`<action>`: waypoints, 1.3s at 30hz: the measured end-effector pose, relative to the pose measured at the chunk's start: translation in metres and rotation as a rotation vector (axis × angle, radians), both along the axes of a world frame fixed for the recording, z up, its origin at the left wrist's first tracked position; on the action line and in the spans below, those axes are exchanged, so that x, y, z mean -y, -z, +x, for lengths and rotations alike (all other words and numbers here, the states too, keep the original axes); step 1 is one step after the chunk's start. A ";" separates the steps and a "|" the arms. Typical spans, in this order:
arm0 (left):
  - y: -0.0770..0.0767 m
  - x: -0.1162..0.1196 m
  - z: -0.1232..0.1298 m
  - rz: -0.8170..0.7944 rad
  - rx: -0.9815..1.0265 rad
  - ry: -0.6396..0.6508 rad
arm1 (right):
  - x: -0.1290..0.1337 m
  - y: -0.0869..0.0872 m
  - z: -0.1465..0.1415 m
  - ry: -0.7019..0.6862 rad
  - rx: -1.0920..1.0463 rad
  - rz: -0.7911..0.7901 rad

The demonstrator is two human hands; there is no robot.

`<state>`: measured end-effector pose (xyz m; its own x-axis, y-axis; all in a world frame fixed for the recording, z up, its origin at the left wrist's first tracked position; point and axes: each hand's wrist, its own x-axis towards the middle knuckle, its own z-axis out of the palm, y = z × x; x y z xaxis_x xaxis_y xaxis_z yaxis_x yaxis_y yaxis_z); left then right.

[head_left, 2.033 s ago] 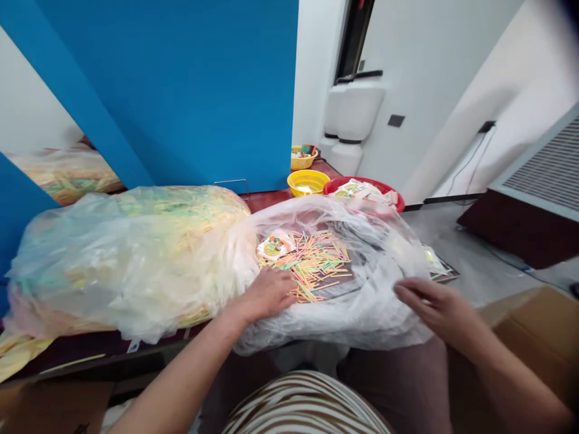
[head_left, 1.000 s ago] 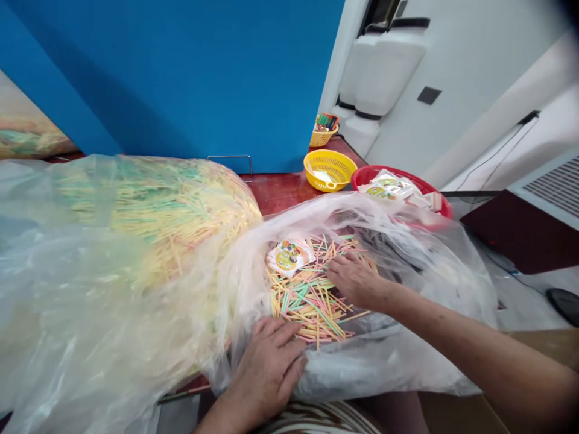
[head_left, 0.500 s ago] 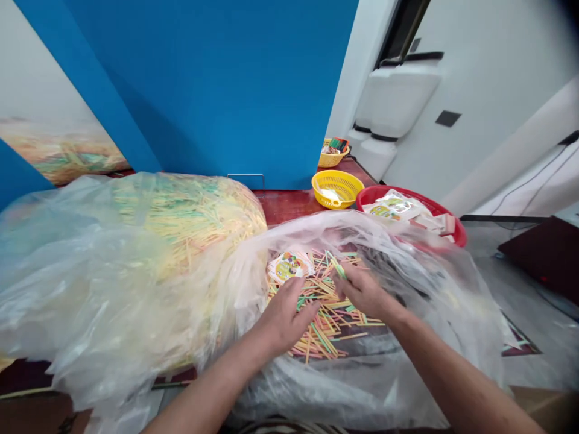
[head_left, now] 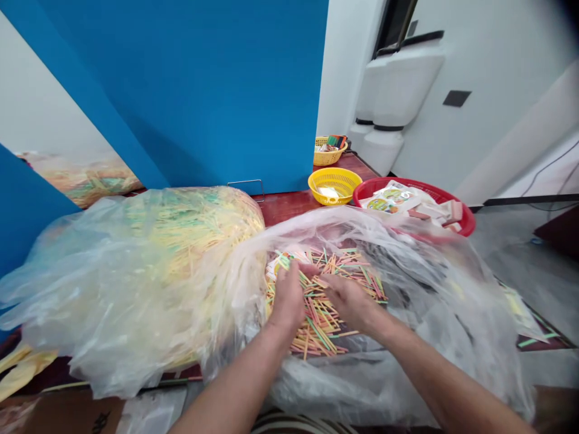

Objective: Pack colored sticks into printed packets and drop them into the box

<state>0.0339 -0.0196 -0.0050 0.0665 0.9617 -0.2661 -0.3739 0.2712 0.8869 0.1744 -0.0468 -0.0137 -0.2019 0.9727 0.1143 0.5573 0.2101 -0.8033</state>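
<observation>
Many thin coloured sticks (head_left: 319,334), pink, yellow, orange and green, lie loose inside the open mouth of a clear plastic bag (head_left: 362,377). My left hand (head_left: 289,298) is curled above them, closed round a few of the sticks, whose green ends poke out past its fingers. Close by on the right, my right hand (head_left: 350,301) has its fingers drawn together, the tips pointing toward the left hand. Whatever those fingers hold is hidden. A white printed packet (head_left: 272,269) lies partly covered behind my left hand.
A large clear bag (head_left: 199,226) packed with similar sticks bulges at left. Behind are a yellow basket (head_left: 335,181), a second yellow basket (head_left: 329,158) and a red basket (head_left: 468,223) holding printed packets. A blue panel (head_left: 226,90) rises behind the dark red table (head_left: 283,208).
My left hand has turned more upright and now has stick ends at its fingers. My right hand, earlier with sticks at its fingertips, has moved lower. The view has shifted slightly.
</observation>
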 end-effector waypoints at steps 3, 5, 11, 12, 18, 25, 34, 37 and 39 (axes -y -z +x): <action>-0.007 -0.007 -0.015 -0.247 0.239 -0.033 | 0.001 -0.010 0.018 0.104 0.049 -0.012; -0.007 -0.006 -0.021 -0.330 0.316 0.056 | -0.003 -0.024 0.012 0.139 -0.047 -0.024; 0.005 0.001 -0.022 -0.318 0.536 0.186 | -0.021 -0.048 -0.045 0.120 0.040 0.232; 0.006 0.000 -0.023 -0.313 0.544 0.168 | -0.020 -0.048 -0.047 0.179 0.124 0.331; 0.002 0.007 -0.024 -0.277 0.408 0.131 | 0.009 -0.031 -0.031 0.028 0.295 0.330; 0.002 0.023 -0.032 0.171 -0.350 0.642 | 0.024 -0.026 -0.031 0.024 0.353 0.213; -0.014 -0.010 -0.032 0.474 -1.200 0.528 | 0.036 -0.011 0.017 0.110 0.352 0.289; -0.009 -0.054 -0.040 0.519 -1.666 0.430 | 0.048 -0.004 0.034 0.049 0.563 0.100; -0.004 -0.076 -0.042 0.461 -1.794 0.462 | 0.051 -0.007 0.036 -0.005 0.588 0.073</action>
<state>-0.0079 0.0566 -0.0009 0.2782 0.9580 -0.0688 0.9562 -0.2695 0.1146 0.2102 -0.0981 -0.0063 -0.2564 0.9654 0.0482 0.9032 0.2571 -0.3437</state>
